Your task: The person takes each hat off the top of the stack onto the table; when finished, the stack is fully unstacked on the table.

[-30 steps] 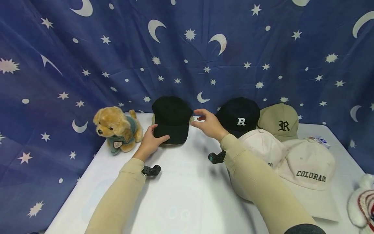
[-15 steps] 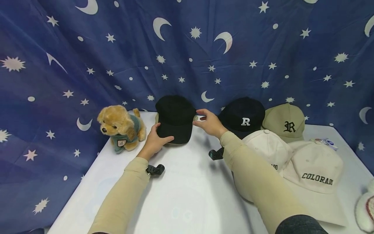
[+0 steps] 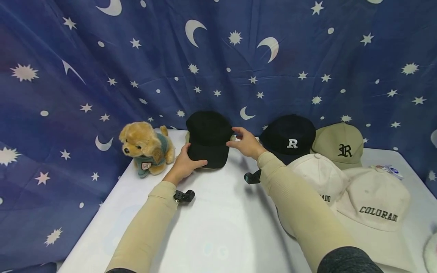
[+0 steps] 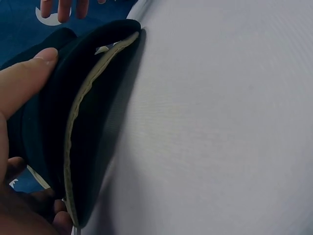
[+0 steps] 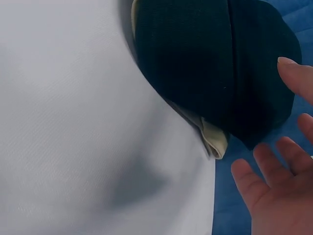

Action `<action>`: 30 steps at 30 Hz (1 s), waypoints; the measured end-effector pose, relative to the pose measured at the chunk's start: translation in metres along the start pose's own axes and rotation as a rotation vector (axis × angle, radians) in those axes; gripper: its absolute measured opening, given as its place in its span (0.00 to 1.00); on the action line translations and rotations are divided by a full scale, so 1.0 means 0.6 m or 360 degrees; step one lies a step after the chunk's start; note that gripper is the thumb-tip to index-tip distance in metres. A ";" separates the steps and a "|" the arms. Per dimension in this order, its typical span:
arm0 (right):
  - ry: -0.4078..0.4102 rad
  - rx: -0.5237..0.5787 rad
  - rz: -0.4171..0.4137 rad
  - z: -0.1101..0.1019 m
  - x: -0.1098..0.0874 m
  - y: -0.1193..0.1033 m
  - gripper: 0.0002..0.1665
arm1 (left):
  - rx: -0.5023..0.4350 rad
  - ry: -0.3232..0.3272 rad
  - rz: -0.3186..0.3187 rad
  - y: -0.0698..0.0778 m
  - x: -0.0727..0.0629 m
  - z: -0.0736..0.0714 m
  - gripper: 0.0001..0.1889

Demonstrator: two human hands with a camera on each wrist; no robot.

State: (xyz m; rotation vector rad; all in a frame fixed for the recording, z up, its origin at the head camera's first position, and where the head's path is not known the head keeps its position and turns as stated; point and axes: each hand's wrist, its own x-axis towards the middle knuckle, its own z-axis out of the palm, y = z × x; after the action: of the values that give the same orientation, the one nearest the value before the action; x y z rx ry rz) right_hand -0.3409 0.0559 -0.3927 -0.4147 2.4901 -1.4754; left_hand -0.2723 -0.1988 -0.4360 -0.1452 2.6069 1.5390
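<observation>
A black cap (image 3: pixel 209 131) sits brim forward at the back of the table, near the curtain. Beneath its brim, the left wrist view shows a second, tan-edged brim (image 4: pixel 73 115), and tan cloth (image 5: pixel 214 139) peeks out at the side in the right wrist view. My left hand (image 3: pixel 184 165) holds the black cap by its left side, thumb on top of the brim and fingers curled at the edge below. At the cap's other side is my right hand (image 3: pixel 247 143), thumb and fingers spread apart, fingertips right at the crown's edge.
A plush dog (image 3: pixel 145 148) in a green vest stands left of the cap. To the right are a navy cap (image 3: pixel 288 132) with an R, a khaki cap (image 3: pixel 338 142), and two cream caps, one lettered COLORADO (image 3: pixel 377 197). A star-patterned curtain (image 3: pixel 218 57) hangs behind the white table (image 3: pixel 218 227).
The head view has swung slightly left, so everything sits further right in it. My right hand has come a little closer to the black cap's side; my left hand keeps its hold.
</observation>
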 end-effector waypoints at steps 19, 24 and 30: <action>0.0001 0.0110 -0.0030 0.005 0.015 -0.008 0.45 | -0.0063 0.0049 0.0025 -0.007 -0.002 0.007 0.56; 0.0060 0.0196 -0.0087 0.005 0.015 -0.012 0.43 | -0.0016 0.0031 0.0022 -0.007 -0.002 0.004 0.57; 0.0060 0.0150 -0.0147 0.004 0.016 -0.018 0.46 | 0.0025 -0.0015 0.0031 -0.009 -0.001 0.001 0.58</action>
State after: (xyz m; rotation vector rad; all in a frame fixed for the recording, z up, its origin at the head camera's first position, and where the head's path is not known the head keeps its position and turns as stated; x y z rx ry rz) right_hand -0.3474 0.0454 -0.3847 -0.4952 2.4482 -1.6424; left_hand -0.2710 -0.2011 -0.4411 -0.1115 2.6199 1.5210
